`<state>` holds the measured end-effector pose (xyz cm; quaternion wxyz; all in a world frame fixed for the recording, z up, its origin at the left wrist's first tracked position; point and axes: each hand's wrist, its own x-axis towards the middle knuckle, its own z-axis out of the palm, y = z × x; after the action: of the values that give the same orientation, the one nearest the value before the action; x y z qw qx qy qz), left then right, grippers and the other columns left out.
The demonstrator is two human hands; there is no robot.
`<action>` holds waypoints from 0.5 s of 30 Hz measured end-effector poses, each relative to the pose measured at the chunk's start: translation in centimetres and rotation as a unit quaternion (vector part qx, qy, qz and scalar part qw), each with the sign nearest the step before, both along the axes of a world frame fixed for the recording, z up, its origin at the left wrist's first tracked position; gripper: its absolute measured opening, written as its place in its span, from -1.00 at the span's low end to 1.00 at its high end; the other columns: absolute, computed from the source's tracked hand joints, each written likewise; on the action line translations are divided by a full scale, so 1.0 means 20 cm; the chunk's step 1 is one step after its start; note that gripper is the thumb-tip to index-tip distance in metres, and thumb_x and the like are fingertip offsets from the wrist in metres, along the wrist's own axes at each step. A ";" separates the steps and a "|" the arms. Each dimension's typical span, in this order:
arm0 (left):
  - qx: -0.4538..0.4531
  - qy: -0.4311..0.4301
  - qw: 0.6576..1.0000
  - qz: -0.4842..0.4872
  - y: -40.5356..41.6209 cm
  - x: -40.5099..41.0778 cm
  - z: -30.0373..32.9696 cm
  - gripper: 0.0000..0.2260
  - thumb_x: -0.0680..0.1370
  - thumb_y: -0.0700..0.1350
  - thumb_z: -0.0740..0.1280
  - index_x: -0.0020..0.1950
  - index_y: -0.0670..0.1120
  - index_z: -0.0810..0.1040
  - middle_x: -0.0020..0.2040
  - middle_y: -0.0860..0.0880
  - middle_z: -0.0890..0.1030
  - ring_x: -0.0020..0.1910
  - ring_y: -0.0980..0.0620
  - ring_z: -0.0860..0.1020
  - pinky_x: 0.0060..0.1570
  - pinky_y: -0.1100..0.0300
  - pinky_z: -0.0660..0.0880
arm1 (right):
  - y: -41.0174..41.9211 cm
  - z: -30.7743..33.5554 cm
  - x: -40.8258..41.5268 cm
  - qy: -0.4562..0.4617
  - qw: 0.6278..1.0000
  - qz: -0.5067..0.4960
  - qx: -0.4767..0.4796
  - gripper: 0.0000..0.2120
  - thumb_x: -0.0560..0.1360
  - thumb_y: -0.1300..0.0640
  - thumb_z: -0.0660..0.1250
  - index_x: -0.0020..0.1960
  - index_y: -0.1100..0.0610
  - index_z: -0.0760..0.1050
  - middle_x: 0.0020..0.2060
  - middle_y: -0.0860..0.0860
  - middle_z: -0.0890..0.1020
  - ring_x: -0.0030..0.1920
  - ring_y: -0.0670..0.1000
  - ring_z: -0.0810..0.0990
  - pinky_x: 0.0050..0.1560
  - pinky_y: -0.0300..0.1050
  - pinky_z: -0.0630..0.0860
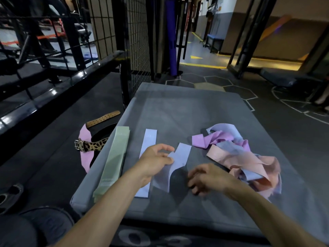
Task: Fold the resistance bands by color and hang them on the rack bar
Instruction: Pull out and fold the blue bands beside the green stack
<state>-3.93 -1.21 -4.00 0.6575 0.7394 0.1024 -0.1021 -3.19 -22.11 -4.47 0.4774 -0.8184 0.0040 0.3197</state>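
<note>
A grey padded box [195,111] holds the bands. A folded green band [114,161] lies along its left edge. Beside it a flat lavender band [148,145] lies lengthwise. My left hand [154,161] pinches a second lavender band [179,161], which curves loosely toward me. My right hand [204,179] hovers just right of that band with fingers loosely curled, holding nothing. A tangled pile of purple, lavender and peach bands [236,154] lies at the right. The black rack bar [58,93] runs diagonally at the left.
On the floor left of the box lie a pink band [85,154], a leopard-print belt [92,145] and a tan leather belt [103,118]. A wire mesh panel [137,41] stands behind the box. A weight plate [8,196] lies at lower left.
</note>
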 end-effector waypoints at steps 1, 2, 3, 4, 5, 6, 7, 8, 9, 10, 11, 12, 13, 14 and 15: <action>0.015 -0.001 1.000 -0.011 0.00 -0.01 0.00 -0.74 0.49 -0.26 0.47 0.08 0.06 0.66 0.02 -0.03 0.63 -0.13 0.10 0.56 -0.11 0.27 0.40 | 0.00 0.00 0.01 -0.001 0.999 -0.047 0.003 -0.84 0.59 0.39 0.17 -0.03 0.23 0.49 -0.15 0.27 0.68 -0.31 0.13 0.60 -0.36 -0.09 0.52; 0.024 0.002 0.999 -0.021 0.00 -0.02 0.01 -0.73 0.49 -0.25 0.47 0.08 0.07 0.66 0.05 -0.04 0.64 -0.08 0.10 0.58 -0.10 0.28 0.41 | 0.01 -0.01 0.03 -0.003 0.997 -0.083 0.012 -0.86 0.62 0.35 0.15 -0.03 0.21 0.45 -0.20 0.27 0.63 -0.36 0.13 0.55 -0.38 -0.08 0.48; 0.028 0.007 0.999 -0.029 0.00 -0.02 0.01 -0.73 0.49 -0.25 0.47 0.09 0.07 0.65 0.08 -0.04 0.64 -0.03 0.10 0.59 -0.10 0.29 0.41 | 0.02 -0.01 0.04 -0.003 0.994 -0.109 0.026 -0.88 0.65 0.31 0.13 -0.02 0.20 0.41 -0.23 0.26 0.59 -0.39 0.12 0.50 -0.40 -0.08 0.44; 0.031 0.010 0.999 -0.035 0.00 -0.03 0.01 -0.73 0.49 -0.25 0.47 0.10 0.07 0.65 0.10 -0.04 0.64 0.01 0.10 0.60 -0.09 0.29 0.42 | 0.04 -0.01 0.06 -0.004 0.991 -0.126 0.037 -0.91 0.66 0.27 0.12 0.01 0.18 0.38 -0.26 0.26 0.56 -0.40 0.12 0.47 -0.41 -0.09 0.40; 0.035 0.011 0.999 -0.037 0.00 -0.03 0.00 -0.73 0.50 -0.24 0.46 0.11 0.07 0.64 0.11 -0.04 0.64 0.00 0.09 0.60 -0.08 0.27 0.42 | 0.05 -0.02 0.07 -0.003 0.989 -0.142 0.048 -0.94 0.67 0.24 0.13 0.04 0.18 0.36 -0.29 0.25 0.55 -0.42 0.12 0.47 -0.41 -0.09 0.41; 0.039 0.009 0.999 -0.037 -0.01 -0.03 0.00 -0.73 0.50 -0.24 0.46 0.11 0.08 0.64 0.09 -0.03 0.64 -0.03 0.08 0.59 -0.08 0.26 0.42 | 0.06 -0.02 0.07 -0.002 0.987 -0.151 0.054 -0.95 0.67 0.21 0.15 0.08 0.18 0.36 -0.29 0.24 0.57 -0.42 0.13 0.50 -0.41 -0.07 0.47; 0.040 0.002 0.999 -0.032 -0.01 -0.04 0.00 -0.73 0.51 -0.24 0.45 0.12 0.08 0.64 0.07 -0.02 0.65 -0.07 0.09 0.58 -0.09 0.25 0.41 | 0.08 -0.02 0.07 0.001 0.987 -0.153 0.056 -0.91 0.67 0.17 0.16 0.11 0.19 0.36 -0.27 0.23 0.60 -0.40 0.16 0.56 -0.37 -0.02 0.55; 0.030 -0.006 0.999 -0.025 -0.01 -0.03 0.00 -0.72 0.52 -0.26 0.44 0.13 0.07 0.64 0.03 0.00 0.65 -0.10 0.09 0.56 -0.10 0.25 0.41 | 0.09 -0.02 0.07 0.011 0.986 -0.153 0.066 -0.87 0.67 0.14 0.16 0.15 0.19 0.37 -0.22 0.24 0.63 -0.34 0.19 0.63 -0.29 0.05 0.62; 0.007 -0.009 1.000 -0.019 0.00 -0.03 0.01 -0.71 0.54 -0.28 0.42 0.15 0.06 0.63 -0.02 0.02 0.66 -0.12 0.09 0.56 -0.12 0.24 0.41 | 0.10 -0.01 0.06 0.027 0.984 -0.154 0.087 -0.83 0.68 0.13 0.14 0.20 0.18 0.38 -0.17 0.26 0.65 -0.27 0.22 0.67 -0.20 0.11 0.65; -0.029 -0.006 0.999 -0.017 0.00 -0.02 0.01 -0.71 0.55 -0.30 0.39 0.18 0.02 0.63 -0.07 0.03 0.66 -0.15 0.08 0.56 -0.14 0.22 0.41 | 0.11 -0.01 0.05 0.044 0.979 -0.161 0.120 -0.81 0.68 0.14 0.12 0.26 0.15 0.37 -0.12 0.27 0.66 -0.20 0.25 0.69 -0.15 0.15 0.65; -0.069 0.002 0.997 -0.018 0.01 -0.02 0.02 -0.72 0.57 -0.32 0.35 0.19 -0.01 0.62 -0.14 0.04 0.66 -0.20 0.07 0.56 -0.17 0.19 0.42 | 0.12 0.00 0.05 0.053 0.971 -0.168 0.161 -0.77 0.67 0.19 0.09 0.31 0.09 0.36 -0.08 0.28 0.65 -0.16 0.27 0.69 -0.13 0.16 0.65; -0.101 0.010 0.995 -0.018 0.01 -0.01 0.03 -0.72 0.58 -0.34 0.32 0.19 -0.04 0.62 -0.20 0.05 0.65 -0.27 0.07 0.55 -0.20 0.18 0.43 | 0.13 0.00 0.05 0.043 0.967 -0.168 0.187 -0.68 0.64 0.26 0.09 0.34 0.01 0.36 -0.04 0.27 0.66 -0.15 0.26 0.69 -0.14 0.13 0.66; -0.125 0.020 0.992 -0.016 0.02 -0.01 0.04 -0.72 0.59 -0.37 0.29 0.19 -0.07 0.62 -0.25 0.04 0.63 -0.34 0.07 0.54 -0.26 0.19 0.45 | 0.13 -0.01 0.05 0.003 0.972 -0.149 0.181 -0.59 0.60 0.34 0.13 0.35 -0.03 0.38 -0.02 0.25 0.66 -0.17 0.22 0.68 -0.15 0.07 0.65; -0.143 0.031 0.989 -0.015 0.04 -0.01 0.05 -0.72 0.60 -0.39 0.26 0.20 -0.11 0.62 -0.28 0.01 0.61 -0.40 0.06 0.51 -0.33 0.20 0.46 | 0.13 -0.03 0.06 -0.067 0.983 -0.106 0.137 -0.54 0.55 0.39 0.17 0.33 -0.01 0.44 -0.02 0.20 0.68 -0.20 0.12 0.67 -0.15 0.02 0.63; -0.157 0.041 0.987 -0.016 0.05 -0.01 0.05 -0.71 0.60 -0.41 0.24 0.20 -0.15 0.61 -0.30 -0.03 0.58 -0.44 0.04 0.48 -0.42 0.21 0.44 | 0.12 -0.04 0.07 -0.149 0.985 -0.057 0.065 -0.57 0.51 0.42 0.22 0.26 0.04 0.54 -0.07 0.13 0.70 -0.24 -0.01 0.65 -0.15 -0.02 0.61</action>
<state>-4.23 -0.25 -3.03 0.7589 0.6239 0.0999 -0.1580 -1.72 -19.68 -5.19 0.5425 -0.8225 -0.0415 0.1658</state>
